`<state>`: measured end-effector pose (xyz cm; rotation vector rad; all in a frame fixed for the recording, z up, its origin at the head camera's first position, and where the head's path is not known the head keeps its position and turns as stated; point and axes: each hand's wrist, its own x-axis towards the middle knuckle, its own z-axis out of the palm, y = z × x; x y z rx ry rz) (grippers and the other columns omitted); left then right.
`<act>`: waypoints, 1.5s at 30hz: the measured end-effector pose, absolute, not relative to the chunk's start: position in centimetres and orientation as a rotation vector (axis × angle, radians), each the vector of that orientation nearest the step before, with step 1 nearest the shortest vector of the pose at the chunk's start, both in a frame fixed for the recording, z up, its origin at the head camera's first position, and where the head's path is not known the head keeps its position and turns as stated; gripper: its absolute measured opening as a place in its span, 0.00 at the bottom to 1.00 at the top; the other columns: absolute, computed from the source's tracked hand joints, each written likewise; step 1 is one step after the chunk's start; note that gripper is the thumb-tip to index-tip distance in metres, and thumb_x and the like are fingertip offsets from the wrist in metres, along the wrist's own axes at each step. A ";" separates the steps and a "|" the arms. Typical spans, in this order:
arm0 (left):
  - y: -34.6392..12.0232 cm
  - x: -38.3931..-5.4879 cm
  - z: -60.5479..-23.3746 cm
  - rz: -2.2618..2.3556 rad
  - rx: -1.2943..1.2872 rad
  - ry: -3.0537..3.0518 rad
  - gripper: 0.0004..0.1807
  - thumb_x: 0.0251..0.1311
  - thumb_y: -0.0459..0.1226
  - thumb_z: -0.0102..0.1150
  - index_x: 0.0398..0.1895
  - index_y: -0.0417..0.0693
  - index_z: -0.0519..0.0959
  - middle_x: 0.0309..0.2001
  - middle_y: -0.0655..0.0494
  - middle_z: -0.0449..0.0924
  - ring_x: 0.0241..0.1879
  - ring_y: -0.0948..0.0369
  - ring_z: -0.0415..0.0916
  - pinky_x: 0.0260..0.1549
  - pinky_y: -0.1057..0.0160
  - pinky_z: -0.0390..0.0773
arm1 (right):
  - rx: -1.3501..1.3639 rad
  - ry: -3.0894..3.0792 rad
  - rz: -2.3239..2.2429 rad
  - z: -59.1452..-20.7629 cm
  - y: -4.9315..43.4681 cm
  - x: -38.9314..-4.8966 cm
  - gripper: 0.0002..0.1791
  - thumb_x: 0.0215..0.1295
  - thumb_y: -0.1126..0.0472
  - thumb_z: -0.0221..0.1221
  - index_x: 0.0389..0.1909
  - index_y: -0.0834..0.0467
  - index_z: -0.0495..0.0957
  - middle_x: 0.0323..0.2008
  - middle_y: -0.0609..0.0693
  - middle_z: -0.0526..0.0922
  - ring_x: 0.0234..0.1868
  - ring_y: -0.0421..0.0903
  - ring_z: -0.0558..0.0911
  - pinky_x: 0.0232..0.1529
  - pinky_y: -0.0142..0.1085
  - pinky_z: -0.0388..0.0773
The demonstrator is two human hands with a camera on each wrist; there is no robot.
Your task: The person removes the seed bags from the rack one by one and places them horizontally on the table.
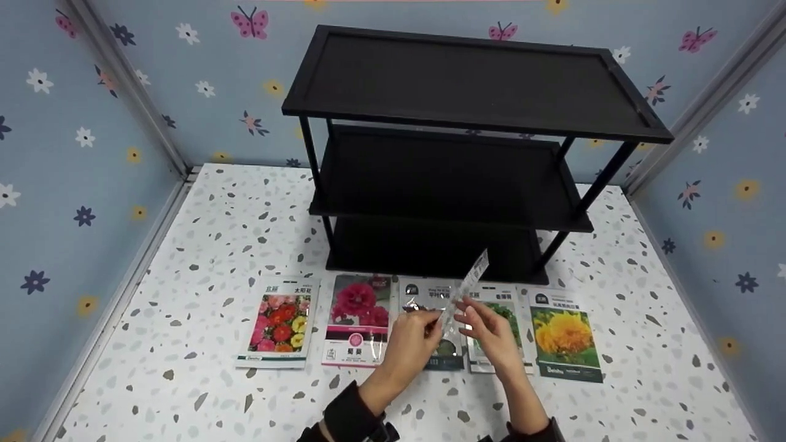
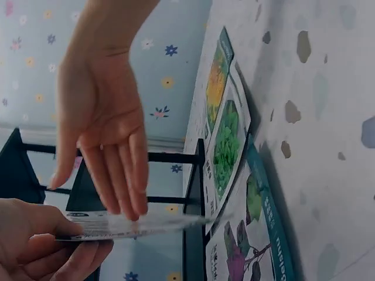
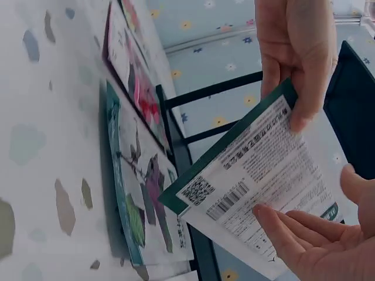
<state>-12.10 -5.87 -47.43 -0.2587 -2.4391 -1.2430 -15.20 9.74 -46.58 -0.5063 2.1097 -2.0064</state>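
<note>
A seed packet (image 1: 474, 273) is held up over the row of packets, seen nearly edge-on in the head view. Thumb and fingers of my left hand (image 1: 408, 344) pinch its edge. In the right wrist view the printed back of the packet (image 3: 252, 175) shows small text, a barcode, a QR code and a green border. My right hand (image 1: 496, 344) is beside it, its fingers fairly straight and a fingertip touching the printed side. Beneath the hands lies a packet picturing a purple plant (image 3: 149, 193), partly hidden in the head view.
On the speckled table (image 1: 196, 307) lie packets with mixed flowers (image 1: 281, 322), a pink flower (image 1: 358, 319), green leaves (image 1: 505, 316) and a yellow flower (image 1: 566, 334). Behind them stands a black three-tier shelf (image 1: 473, 86). Patterned panels (image 1: 73, 202) enclose the sides and back.
</note>
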 end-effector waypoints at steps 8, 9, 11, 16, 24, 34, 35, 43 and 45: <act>-4.7 -11.3 -48.8 -0.536 -0.426 -2.439 0.13 0.43 0.29 0.63 0.36 0.39 0.80 0.32 0.52 0.80 0.31 0.60 0.77 0.30 0.70 0.77 | -0.571 1.815 -2.320 -54.1 10.9 -17.2 0.29 0.66 0.54 0.51 0.57 0.73 0.64 0.47 0.66 0.75 0.45 0.56 0.78 0.40 0.41 0.77; -4.6 -11.3 -49.1 -0.451 -0.446 -2.433 0.13 0.43 0.30 0.62 0.37 0.39 0.80 0.33 0.51 0.79 0.32 0.60 0.77 0.30 0.70 0.77 | -0.552 1.801 -2.343 -54.5 10.9 -17.2 0.29 0.64 0.52 0.52 0.55 0.72 0.66 0.45 0.65 0.76 0.44 0.54 0.79 0.40 0.40 0.78; -4.4 -11.2 -49.7 -0.302 -0.477 -2.406 0.14 0.44 0.30 0.59 0.38 0.39 0.80 0.34 0.51 0.79 0.32 0.60 0.76 0.29 0.70 0.77 | -0.510 1.812 -2.366 -54.9 10.8 -17.1 0.27 0.64 0.52 0.53 0.51 0.73 0.68 0.43 0.63 0.78 0.43 0.52 0.79 0.39 0.38 0.78; -4.0 -11.2 -51.1 -0.098 -0.510 -2.296 0.17 0.47 0.29 0.44 0.37 0.39 0.81 0.33 0.51 0.78 0.30 0.61 0.75 0.27 0.71 0.77 | -0.367 1.830 -2.414 -51.6 9.8 -15.3 0.25 0.64 0.53 0.52 0.43 0.76 0.70 0.39 0.62 0.79 0.40 0.47 0.80 0.37 0.34 0.78; -3.9 -10.8 -51.4 -0.126 -0.540 -2.358 0.15 0.45 0.35 0.60 0.40 0.42 0.81 0.36 0.52 0.78 0.35 0.60 0.76 0.36 0.66 0.77 | -0.120 1.772 -2.434 -51.0 9.7 -15.0 0.18 0.68 0.62 0.46 0.44 0.76 0.69 0.34 0.55 0.80 0.35 0.43 0.80 0.31 0.30 0.78; -6.1 -12.0 -48.7 -0.942 -0.418 -2.582 0.17 0.53 0.41 0.61 0.43 0.38 0.78 0.43 0.47 0.77 0.43 0.54 0.75 0.43 0.61 0.75 | 0.053 1.778 -2.314 -49.1 10.2 -14.7 0.19 0.70 0.64 0.43 0.47 0.80 0.63 0.31 0.55 0.79 0.30 0.42 0.79 0.29 0.33 0.78; -6.5 -12.5 -48.5 -0.990 -0.370 -2.575 0.17 0.53 0.40 0.61 0.43 0.37 0.78 0.44 0.46 0.77 0.44 0.53 0.74 0.44 0.60 0.75 | 0.054 1.770 -2.315 -49.0 10.3 -14.7 0.18 0.70 0.64 0.43 0.46 0.80 0.63 0.30 0.54 0.79 0.30 0.42 0.79 0.29 0.33 0.78; -9.6 -15.8 -48.7 -1.337 -0.108 -2.573 0.26 0.56 0.42 0.59 0.50 0.29 0.72 0.48 0.36 0.73 0.49 0.45 0.70 0.49 0.51 0.70 | 0.039 1.770 -2.266 -48.8 10.7 -14.5 0.16 0.69 0.64 0.45 0.43 0.77 0.67 0.30 0.53 0.80 0.29 0.43 0.79 0.27 0.31 0.77; -10.0 -16.1 -49.0 -1.487 -0.124 -2.574 0.25 0.57 0.42 0.58 0.49 0.27 0.72 0.45 0.35 0.75 0.45 0.44 0.73 0.45 0.52 0.73 | 0.026 1.767 -2.245 -48.8 10.8 -14.4 0.15 0.69 0.64 0.46 0.41 0.76 0.67 0.29 0.53 0.79 0.28 0.43 0.78 0.27 0.31 0.77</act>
